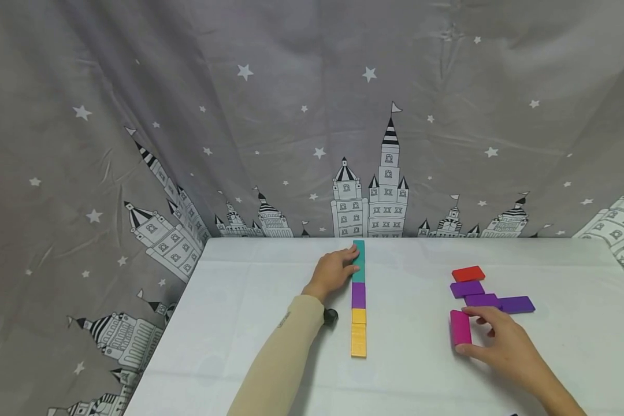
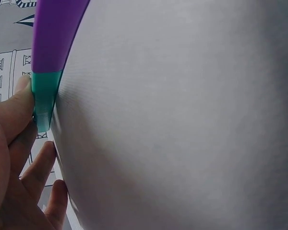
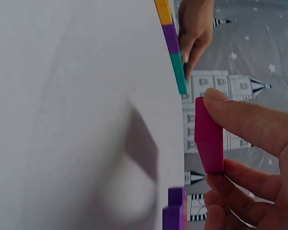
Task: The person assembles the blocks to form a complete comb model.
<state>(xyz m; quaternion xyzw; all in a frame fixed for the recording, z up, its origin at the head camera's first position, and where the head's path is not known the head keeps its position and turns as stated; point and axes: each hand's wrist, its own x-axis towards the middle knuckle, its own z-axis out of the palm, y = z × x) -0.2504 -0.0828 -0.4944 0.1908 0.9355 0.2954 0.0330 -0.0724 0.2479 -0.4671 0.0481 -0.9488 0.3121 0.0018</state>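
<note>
A straight row of flat blocks runs away from me on the table: a teal block (image 1: 359,263) at the far end, then a purple block (image 1: 359,296) and yellow blocks (image 1: 359,341) nearest me. My left hand (image 1: 331,273) touches the teal end from the left with its fingertips. In the left wrist view, its thumb (image 2: 23,91) lies against the teal block's side. Between thumb and fingers, my right hand (image 1: 504,341) pinches a magenta block (image 1: 460,328). The right wrist view shows this magenta block (image 3: 210,136) raised off the table, its shadow below.
Right of the row, beyond my right hand, lie a red block (image 1: 468,274) and several purple blocks (image 1: 467,289), loosely grouped. A small black round object (image 1: 330,316) shows at my left wrist. Behind the white table (image 1: 405,370) hangs a grey castle-print curtain (image 1: 291,115).
</note>
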